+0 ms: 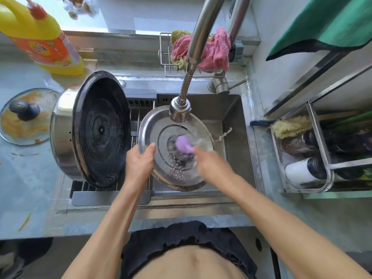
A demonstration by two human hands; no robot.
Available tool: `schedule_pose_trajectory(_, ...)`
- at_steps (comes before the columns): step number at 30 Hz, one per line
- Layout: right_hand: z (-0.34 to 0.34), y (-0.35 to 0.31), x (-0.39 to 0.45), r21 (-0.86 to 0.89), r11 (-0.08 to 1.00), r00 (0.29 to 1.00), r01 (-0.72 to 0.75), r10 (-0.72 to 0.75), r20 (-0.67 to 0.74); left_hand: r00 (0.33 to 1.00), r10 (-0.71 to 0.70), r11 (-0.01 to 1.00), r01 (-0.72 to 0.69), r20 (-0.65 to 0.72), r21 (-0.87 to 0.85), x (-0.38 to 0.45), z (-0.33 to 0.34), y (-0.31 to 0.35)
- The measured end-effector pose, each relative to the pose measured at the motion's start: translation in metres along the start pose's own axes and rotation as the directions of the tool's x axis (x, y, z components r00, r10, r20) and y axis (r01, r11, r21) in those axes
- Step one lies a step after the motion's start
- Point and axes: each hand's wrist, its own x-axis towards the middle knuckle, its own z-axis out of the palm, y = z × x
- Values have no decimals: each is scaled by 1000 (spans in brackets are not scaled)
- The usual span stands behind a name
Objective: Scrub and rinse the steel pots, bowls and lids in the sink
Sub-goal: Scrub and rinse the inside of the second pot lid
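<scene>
A round steel lid (161,166) is tilted over the sink (231,117) under the faucet head (179,110), and water runs onto it. My left hand (140,162) grips the lid's left rim, thumb on its face. My right hand (211,162), blurred, holds a purple scrubber (183,144) against the lid's centre. A large steel pot (60,129) lies on its side on the drying rack (141,115) at the left, its blackened bottom (101,129) facing me.
A dirty glass lid (26,117) with a black knob lies on the left counter by a yellow detergent bottle (40,37). Pink cloths (213,51) fill a wire caddy behind the sink. A steel rack (320,158) with utensils stands at the right.
</scene>
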Motion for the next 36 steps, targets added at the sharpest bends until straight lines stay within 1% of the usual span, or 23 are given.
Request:
schedule_pose_trajectory(1, 5, -6, -8, 18, 998, 997, 63, -63, 39, 1000, -4, 1000, 4, -6, -14, 1, 1, 0)
schedule_pose_trajectory(2, 2, -2, -8, 17, 999, 999, 51, -51, 5, 1000, -12, 1000, 12, -10, -24, 2, 1, 1)
schedule_pose_trajectory(5, -13, 29, 4, -10, 973, 968, -232, 230, -97, 1000, -1, 1000, 1, -18, -3, -2, 5, 0)
schedule_pose_trajectory(6, -11, 25, 0, -22, 976, 974, -216, 213, -77, 1000, -5, 1000, 5, -31, -7, -4, 6, -1)
schedule_pose_trajectory(8, 5, -1, -21, 30, 999, 999, -29, 28, 45, 997, -33, 999, 31, -70, -40, -4, 8, -4)
schedule_pose_trajectory(9, 7, -5, -28, 51, 999, 997, -1, -3, 77, 995, -56, 997, 51, -88, -56, -3, 8, -7)
schedule_pose_trajectory(10, 5, 4, -25, 49, 998, 998, -40, 38, 57, 993, -75, 995, 69, -90, -67, -3, 9, -8)
schedule_pose_trajectory(12, -4, 26, -12, -10, 976, 976, -216, 216, -11, 992, -80, 996, 75, -93, -56, -5, 11, -9)
schedule_pose_trajectory(13, -4, 27, -11, -39, 973, 974, -227, 227, -16, 993, -66, 997, 61, -99, -46, -8, 12, -10)
schedule_pose_trajectory(14, -1, 19, -16, -46, 985, 985, -169, 170, 19, 994, -44, 999, 40, -105, -35, -9, 13, -11)
schedule_pose_trajectory(16, 12, -1, -32, 49, 998, 991, -45, 38, 127, 992, -19, 1000, 17, -126, -19, -12, 15, -11)
schedule_pose_trajectory(17, 11, 4, -30, 56, 996, 991, -62, 55, 121, 990, -13, 1000, 10, -140, -25, -12, 16, -10)
schedule_pose_trajectory(19, 1, 24, -16, -12, 975, 974, -223, 224, 21, 988, 6, 999, -11, -155, -31, -14, 16, -9)
schedule_pose_trajectory(20, -1, 28, -13, -44, 962, 962, -271, 272, 12, 988, 26, 999, -30, -154, -20, -14, 16, -9)
schedule_pose_trajectory(22, 6, 12, -22, 0, 987, 981, -163, 162, 110, 985, 66, 998, -65, -159, 13, -13, 16, -7)
schedule_pose_trajectory(23, 10, -1, -32, 90, 992, 984, -85, 70, 165, 983, 71, 997, -68, -172, 23, -11, 16, -6)
schedule_pose_trajectory(24, 12, -4, -35, 155, 986, 983, -66, 38, 178, 981, 67, 998, -65, -182, 19, -10, 16, -4)
schedule_pose_trajectory(27, 4, 16, -18, 71, 978, 979, -198, 193, 68, 986, 54, 998, -57, -158, -16, -11, 17, -1)
schedule_pose_trajectory(28, 7, 14, -19, 73, 973, 975, -219, 214, 66, 987, 62, 998, -63, -149, -3, -13, 19, -1)
schedule_pose_trajectory(30, 14, -11, -32, 199, 974, 990, -107, 87, 108, 989, 67, 998, -64, -133, 25, -17, 21, -2)
schedule_pose_trajectory(32, 12, -27, -35, 323, 946, 997, -16, -7, 71, 992, 49, 998, -45, -114, 37, -19, 21, -4)
schedule_pose_trajectory(34, 2, -10, -11, 264, 965, 999, 5, 7, -47, 998, 53, 998, -52, -40, 36, -24, 22, -3)
schedule_pose_trajectory(36, -9, 13, 9, 173, 983, 988, -55, 78, -131, 998, 57, 998, -57, 15, 28, -24, 19, -4)
